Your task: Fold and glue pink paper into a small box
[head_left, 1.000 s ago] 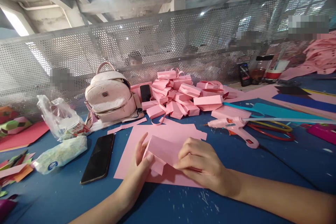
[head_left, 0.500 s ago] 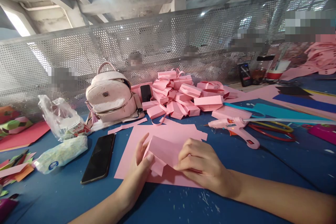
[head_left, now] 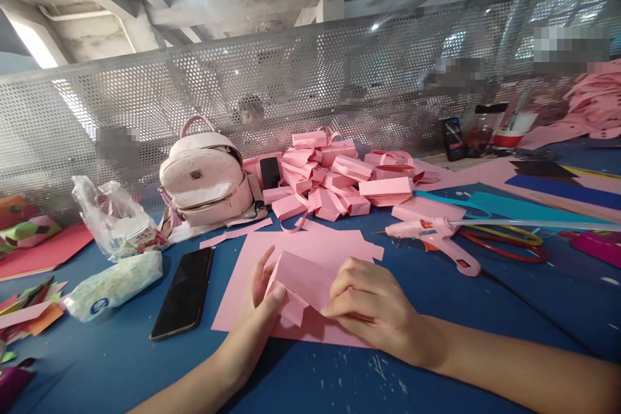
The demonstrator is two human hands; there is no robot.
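Evidently the folded pink piece (head_left: 303,275) needed both ends steadied: it was tilted between the two hands, just over the flat pink sheet (head_left: 334,242), w/ a flap hanging at its near edge. L hand (head_left: 257,314) had thumb in front & fingers round behind, a loose grip on the left end, prob. to keep the folds in shape. R hand (head_left: 373,310) was curled nearly closed, fingertips pinching the right end; thumb contact hidden, couldn't tell. The sheet lay on the blue table (head_left: 121,362), maybe as a backing. Glue gun (head_left: 431,233) lay to the right, prob. for easy reach; the pile of pink pieces (head_left: 339,171) was at the back, prob. out of the hands' way.
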